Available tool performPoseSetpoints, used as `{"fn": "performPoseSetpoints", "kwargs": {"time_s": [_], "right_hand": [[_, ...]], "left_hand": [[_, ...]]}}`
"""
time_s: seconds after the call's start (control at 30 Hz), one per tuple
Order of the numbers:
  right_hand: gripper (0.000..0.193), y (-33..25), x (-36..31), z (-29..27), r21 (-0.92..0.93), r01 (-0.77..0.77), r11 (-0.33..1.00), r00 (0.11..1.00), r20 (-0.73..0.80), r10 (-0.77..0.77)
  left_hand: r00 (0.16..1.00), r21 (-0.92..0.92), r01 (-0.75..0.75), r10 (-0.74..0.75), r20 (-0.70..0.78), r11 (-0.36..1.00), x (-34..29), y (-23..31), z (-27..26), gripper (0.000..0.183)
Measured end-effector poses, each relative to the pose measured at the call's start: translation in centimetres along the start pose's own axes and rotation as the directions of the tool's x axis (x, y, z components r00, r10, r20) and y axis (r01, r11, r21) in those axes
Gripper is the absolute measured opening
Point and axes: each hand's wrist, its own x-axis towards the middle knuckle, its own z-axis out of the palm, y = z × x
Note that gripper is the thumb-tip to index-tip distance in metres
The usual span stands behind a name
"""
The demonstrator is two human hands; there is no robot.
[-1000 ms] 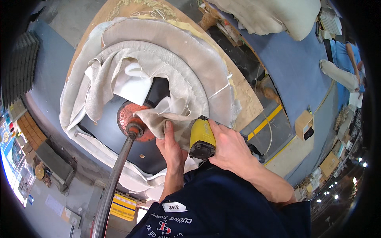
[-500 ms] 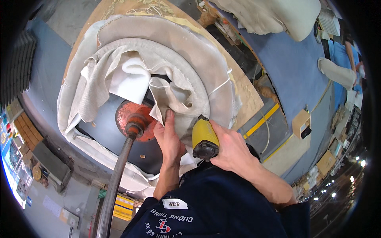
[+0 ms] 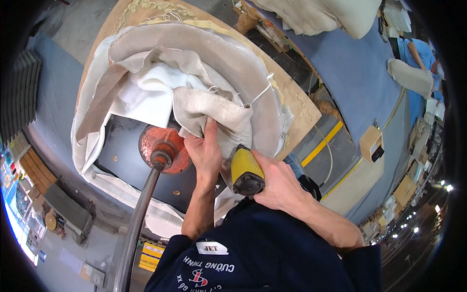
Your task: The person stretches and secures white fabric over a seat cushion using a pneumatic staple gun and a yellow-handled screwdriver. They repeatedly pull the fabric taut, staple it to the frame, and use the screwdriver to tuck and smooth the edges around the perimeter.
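Note:
My left hand (image 3: 203, 152) pinches the edge of a beige fabric (image 3: 211, 104), thumb and fingers pressed together. The fabric lies loosely folded inside a round, padded upholstered piece (image 3: 194, 41). My right hand (image 3: 279, 184) is wrapped round a yellow and black staple gun (image 3: 247, 168). Its nose is against or just above the fabric, right of my left hand; contact cannot be made out. White wadding (image 3: 151, 92) shows beneath the folds. Left of my left hand, a red metal disc (image 3: 181, 158) on a steel pole (image 3: 138, 226) stands over the dark base panel (image 3: 124, 141).
The padded piece lies on a wooden board (image 3: 304, 109). A blue-grey table (image 3: 350, 73) with pale fabric (image 3: 323, 14) stands at the right, a small cardboard box (image 3: 370, 142) near its edge. Another person in blue (image 3: 421, 56) is at far right. Dark stacked sheets (image 3: 22, 92) are at left.
The fabric flap has been folded over to the right, above my left hand. My left hand has shifted slightly upward, and the staple gun has moved a little left. Both holds continue.

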Motion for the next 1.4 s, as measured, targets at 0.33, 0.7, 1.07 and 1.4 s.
{"fn": "performPoseSetpoints", "kwargs": {"time_s": [0.33,0.7,1.07,1.4], "right_hand": [[0.076,0.0,-1.1,-0.1,0.041,0.041,0.998,0.999,-0.022,-0.04],[0.078,4.9,-2.5,-0.5,0.037,0.143,0.989,0.981,-0.139,-0.137],[0.078,7.5,-1.9,0.0,0.088,0.286,0.954,0.937,-0.235,-0.259],[0.079,5.7,-1.2,0.1,0.069,0.309,0.949,0.942,-0.16,-0.295]], "left_hand": [[0.984,0.087,-0.181,0.179,0.023,0.98,2.2,1.0,2.4,0.022],[0.955,0.153,-0.265,0.281,-0.094,0.952,0.1,-0.6,0.2,0.021],[1.0,0.495,-0.019,0.016,0.009,0.869,-7.9,-2.8,-1.1,0.029],[0.991,0.163,0.043,-0.021,-0.131,0.986,-6.5,-3.6,-0.8,0.03]]}}
